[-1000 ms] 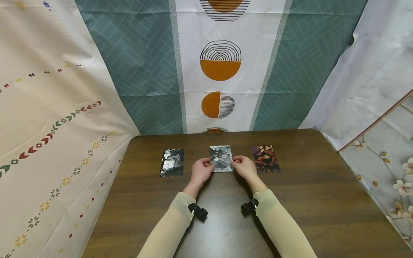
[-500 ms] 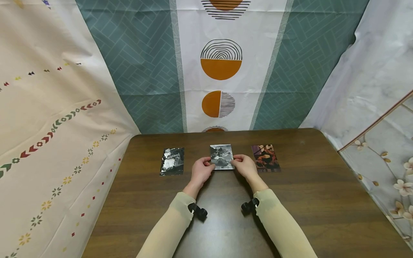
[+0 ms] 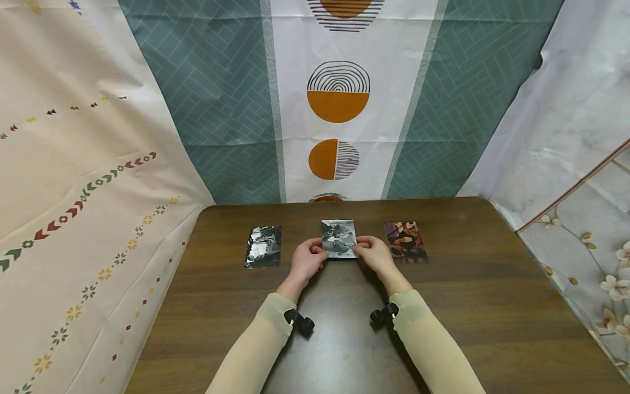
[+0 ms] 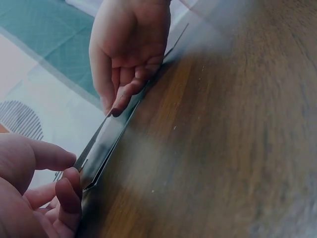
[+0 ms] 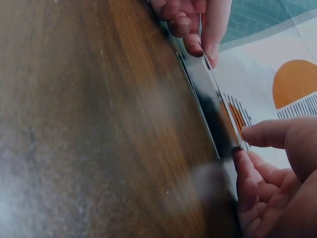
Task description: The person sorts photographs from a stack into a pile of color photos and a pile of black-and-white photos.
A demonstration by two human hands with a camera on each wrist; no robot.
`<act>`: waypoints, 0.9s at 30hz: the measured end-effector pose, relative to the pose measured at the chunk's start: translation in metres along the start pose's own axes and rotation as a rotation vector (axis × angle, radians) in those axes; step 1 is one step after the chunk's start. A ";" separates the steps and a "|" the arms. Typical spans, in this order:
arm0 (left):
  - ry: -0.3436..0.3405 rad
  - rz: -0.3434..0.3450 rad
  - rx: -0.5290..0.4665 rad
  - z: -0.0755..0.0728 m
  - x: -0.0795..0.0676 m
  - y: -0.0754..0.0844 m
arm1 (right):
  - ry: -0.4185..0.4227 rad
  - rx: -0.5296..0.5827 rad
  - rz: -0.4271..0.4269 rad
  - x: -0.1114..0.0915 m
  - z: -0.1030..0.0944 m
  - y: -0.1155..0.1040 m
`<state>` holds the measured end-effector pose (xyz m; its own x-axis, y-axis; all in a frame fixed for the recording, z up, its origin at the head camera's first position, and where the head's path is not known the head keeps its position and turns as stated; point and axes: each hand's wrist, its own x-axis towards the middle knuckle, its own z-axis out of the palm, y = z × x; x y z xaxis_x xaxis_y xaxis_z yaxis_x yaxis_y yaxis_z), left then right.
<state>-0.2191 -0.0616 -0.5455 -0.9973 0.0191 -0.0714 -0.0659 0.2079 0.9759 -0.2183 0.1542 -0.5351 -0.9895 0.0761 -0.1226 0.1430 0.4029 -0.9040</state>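
Note:
A black-and-white photo print [image 3: 338, 238] is pinched at its two sides by both hands near the table's far edge. My left hand [image 3: 306, 260] grips its left side between thumb and fingers. On the opposite side, my right hand [image 3: 375, 256] pinches it the same way. Both wrist views show the photo edge-on, raised a little; the right wrist view has its thin edge [image 5: 225, 106] between the hands. Under it, another flat card-like piece [image 5: 198, 106] lies on the tabletop, its face mostly hidden.
To the left lies a dark black-and-white photo [image 3: 263, 247]; to the right, a reddish-brown colour photo [image 3: 406, 242]. All are on a brown wooden table [image 3: 334, 339]. Patterned cloths [image 3: 226, 109] hang behind and beside it.
The held photo has risen slightly, and a dark strip now shows below its near edge. Both hands keep their grip and have hardly moved. The side photos stay in place.

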 end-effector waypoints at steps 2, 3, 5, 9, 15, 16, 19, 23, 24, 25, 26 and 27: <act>-0.006 0.001 -0.005 -0.001 0.000 0.000 | -0.007 0.018 -0.009 -0.001 -0.001 0.000; -0.008 0.004 -0.007 -0.001 0.000 0.001 | -0.011 0.028 -0.013 -0.001 -0.001 0.000; -0.010 0.007 -0.006 -0.002 -0.001 0.001 | -0.022 0.046 -0.020 -0.001 -0.001 0.001; -0.020 0.019 0.001 -0.005 0.000 0.001 | -0.042 0.053 -0.030 -0.001 -0.003 0.001; -0.036 0.047 0.012 -0.009 0.002 0.001 | -0.059 0.044 -0.038 -0.001 -0.003 0.001; -0.036 0.046 0.014 -0.009 0.002 0.001 | -0.059 0.045 -0.036 -0.001 -0.003 0.002; -0.042 0.038 0.029 -0.009 0.002 0.000 | -0.059 0.034 -0.039 -0.001 -0.004 0.002; -0.040 0.037 0.053 -0.007 0.002 -0.001 | -0.060 0.017 -0.031 0.000 -0.003 0.001; -0.039 0.037 0.054 -0.007 0.002 0.000 | -0.060 0.010 -0.028 0.001 -0.003 0.001; -0.038 0.039 0.055 -0.007 0.002 0.000 | -0.060 0.002 -0.024 0.001 -0.003 0.001; -0.036 0.036 0.056 -0.006 0.001 0.000 | -0.060 -0.004 -0.020 0.001 -0.003 0.001; -0.035 0.035 0.055 -0.006 0.001 0.000 | -0.061 -0.009 -0.016 0.001 -0.002 0.001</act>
<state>-0.2204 -0.0672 -0.5440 -0.9970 0.0616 -0.0458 -0.0283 0.2602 0.9652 -0.2194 0.1567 -0.5350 -0.9910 0.0140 -0.1330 0.1269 0.4122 -0.9022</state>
